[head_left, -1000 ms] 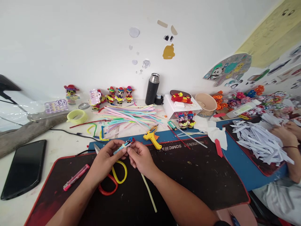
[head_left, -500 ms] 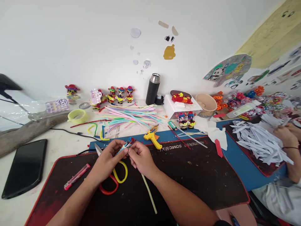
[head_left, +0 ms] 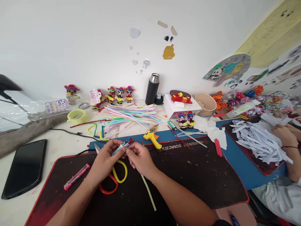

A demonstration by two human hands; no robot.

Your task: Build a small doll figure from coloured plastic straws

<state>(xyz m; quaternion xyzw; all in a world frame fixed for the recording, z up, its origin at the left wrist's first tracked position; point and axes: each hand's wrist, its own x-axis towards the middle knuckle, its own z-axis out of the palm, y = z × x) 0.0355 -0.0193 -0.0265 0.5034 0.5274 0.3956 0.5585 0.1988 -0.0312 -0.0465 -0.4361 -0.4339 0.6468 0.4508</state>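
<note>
My left hand (head_left: 106, 159) is closed round a small pipe-cleaner figure (head_left: 128, 142) with light blue, dark blue and red parts. Its lower part is hidden by my fingers. My right hand (head_left: 140, 159) pinches the figure from the other side, thumb and fingertips pressed together. A pale yellow-green pipe cleaner (head_left: 148, 192) sticks out below my right hand and slants down over the black mat (head_left: 188, 182). Scissors (head_left: 120, 172) with one red and one yellow handle loop lie partly under my left hand. A yellow glue gun (head_left: 152, 137) rests just beyond my hands.
Loose pastel pipe cleaners (head_left: 131, 116) lie behind the mat, near a black thermos (head_left: 152, 89) and several finished figures (head_left: 120, 95). A pink pen (head_left: 76, 176) and a black tablet (head_left: 24, 169) are at left. At right, a co-worker's hands (head_left: 283, 135) are beside white paper strips (head_left: 256, 141).
The figure has tilted slightly between my fingers, showing a little more of itself. Both hands keep nearly the same place and grip.
</note>
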